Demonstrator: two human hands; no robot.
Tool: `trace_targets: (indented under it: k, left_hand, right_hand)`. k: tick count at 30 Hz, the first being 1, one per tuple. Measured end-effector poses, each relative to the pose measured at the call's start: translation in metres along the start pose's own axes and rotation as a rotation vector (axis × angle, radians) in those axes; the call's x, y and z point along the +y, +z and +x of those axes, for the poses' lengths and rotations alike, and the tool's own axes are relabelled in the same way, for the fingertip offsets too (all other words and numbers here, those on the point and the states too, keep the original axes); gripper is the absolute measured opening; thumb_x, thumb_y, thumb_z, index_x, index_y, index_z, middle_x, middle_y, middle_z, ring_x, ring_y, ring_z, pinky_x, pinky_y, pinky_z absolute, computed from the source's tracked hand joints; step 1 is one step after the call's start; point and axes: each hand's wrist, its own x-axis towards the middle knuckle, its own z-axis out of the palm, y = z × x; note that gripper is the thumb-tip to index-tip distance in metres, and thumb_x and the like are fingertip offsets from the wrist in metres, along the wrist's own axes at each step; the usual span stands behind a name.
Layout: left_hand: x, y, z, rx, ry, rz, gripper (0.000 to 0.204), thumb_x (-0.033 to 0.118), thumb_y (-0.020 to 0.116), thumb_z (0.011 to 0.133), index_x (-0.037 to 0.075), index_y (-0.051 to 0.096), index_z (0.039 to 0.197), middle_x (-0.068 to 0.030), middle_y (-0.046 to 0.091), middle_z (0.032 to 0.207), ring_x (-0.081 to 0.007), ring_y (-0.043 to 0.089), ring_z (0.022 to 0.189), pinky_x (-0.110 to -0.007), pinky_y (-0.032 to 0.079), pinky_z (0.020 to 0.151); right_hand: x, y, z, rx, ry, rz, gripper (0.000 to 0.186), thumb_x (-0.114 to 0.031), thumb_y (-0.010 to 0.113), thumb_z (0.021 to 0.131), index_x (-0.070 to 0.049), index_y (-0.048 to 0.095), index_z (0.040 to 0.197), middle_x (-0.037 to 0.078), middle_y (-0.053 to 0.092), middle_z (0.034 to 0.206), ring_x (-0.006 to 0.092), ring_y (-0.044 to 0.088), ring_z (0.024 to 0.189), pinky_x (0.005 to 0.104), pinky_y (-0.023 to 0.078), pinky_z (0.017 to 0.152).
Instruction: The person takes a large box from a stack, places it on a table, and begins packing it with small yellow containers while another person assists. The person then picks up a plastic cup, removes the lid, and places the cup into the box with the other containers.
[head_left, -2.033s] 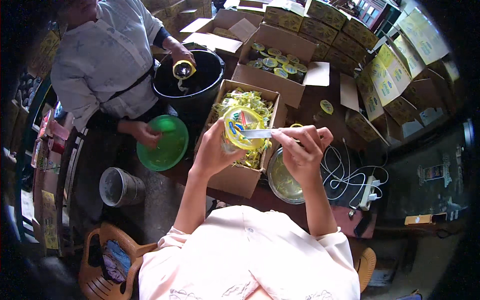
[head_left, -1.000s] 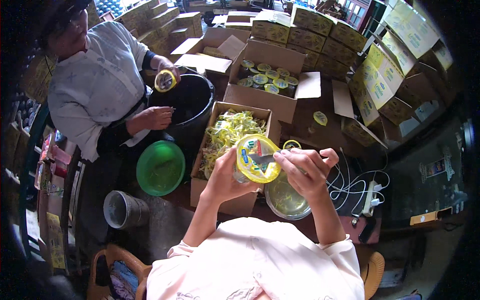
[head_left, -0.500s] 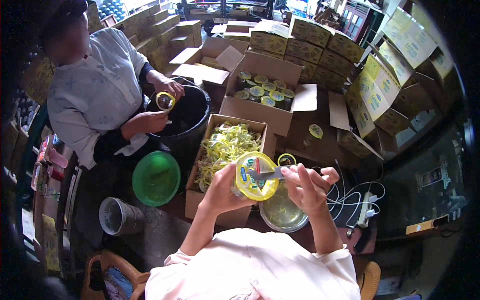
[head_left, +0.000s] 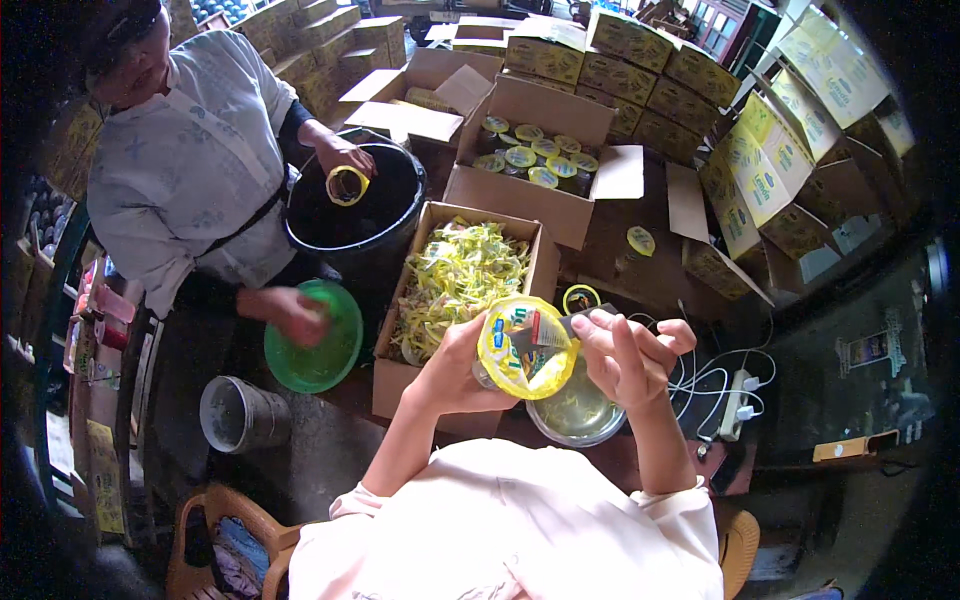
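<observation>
My left hand (head_left: 455,370) is wrapped round a cup (head_left: 525,372) with a yellow rim and a printed film lid, its top tilted toward me. My right hand (head_left: 627,360) grips a flat dark metal blade (head_left: 566,328) between thumb and fingers, its end at the torn or cut film inside the rim. Just behind the cup, a cardboard box (head_left: 465,280) is heaped with yellow and white shreds. A bowl (head_left: 578,425) with pale bits in it lies under my right hand, and another small yellow-rimmed cup (head_left: 582,298) stands behind the blade.
A co-worker (head_left: 185,160) at left holds a cup (head_left: 347,185) over a black bucket (head_left: 330,228), other hand at a green basin (head_left: 312,370). Around are a carton of cups (head_left: 540,205), stacked cartons (head_left: 620,80), a grey bucket (head_left: 240,415), cables and a power strip (head_left: 738,405), and chairs.
Both my hands, cup and blade sit lower and further right in view than two seconds ago. The co-worker's lower hand has left the black bucket for the green basin since half a second ago.
</observation>
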Motion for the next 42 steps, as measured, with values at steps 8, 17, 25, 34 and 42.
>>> trace_targets:
  k: [8,17,25,34,42]
  left_hand:
    - [-0.007,0.007,0.004,0.19,0.023,-0.062,0.069,0.016,0.078,0.053,0.001,0.042,0.11,-0.0118,0.051,0.106,-0.0206,0.053,0.095,-0.032,0.041,0.082]
    - [-0.023,-0.001,0.001,0.066,-0.128,0.132,0.069,0.012,0.069,0.053,0.0,0.036,0.113,-0.0147,0.053,0.099,-0.0306,0.051,0.092,-0.037,0.039,0.081]
    - [-0.013,0.013,0.012,0.212,-0.075,0.153,0.071,0.016,0.076,0.052,0.002,0.039,0.11,-0.0128,0.056,0.096,-0.0251,0.056,0.086,-0.034,0.044,0.076]
    - [-0.013,0.011,0.011,0.205,-0.074,0.11,0.067,0.016,0.078,0.053,0.003,0.042,0.108,-0.0108,0.057,0.094,-0.0212,0.058,0.085,-0.031,0.046,0.074]
    - [-0.01,0.01,0.009,0.152,-0.069,0.106,0.064,0.017,0.077,0.053,0.002,0.045,0.106,-0.01,0.058,0.094,-0.0207,0.058,0.083,-0.031,0.046,0.074]
  right_hand:
    - [-0.002,0.0,0.004,-0.042,0.056,-0.022,0.044,-0.011,0.065,0.071,-0.013,0.049,0.112,-0.011,0.061,0.068,-0.0032,0.055,0.062,0.028,0.021,0.078]
    - [0.002,0.005,0.004,-0.147,0.046,-0.01,0.035,-0.012,0.066,0.068,-0.015,0.058,0.102,-0.01,0.061,0.074,-0.0015,0.056,0.066,0.027,0.021,0.081]
    - [0.0,0.01,0.005,-0.157,0.043,0.02,0.032,-0.01,0.065,0.067,-0.015,0.059,0.098,-0.01,0.061,0.073,-0.0011,0.055,0.064,0.0261,0.02,0.082]
    - [0.001,0.007,0.003,-0.133,0.025,0.005,0.032,-0.01,0.065,0.068,-0.014,0.059,0.099,-0.01,0.06,0.07,-0.0023,0.054,0.061,0.0253,0.02,0.078]
    - [0.005,0.003,0.005,-0.138,-0.001,0.001,0.034,-0.013,0.064,0.069,-0.014,0.058,0.102,-0.01,0.06,0.068,-0.0022,0.055,0.062,0.0268,0.021,0.075]
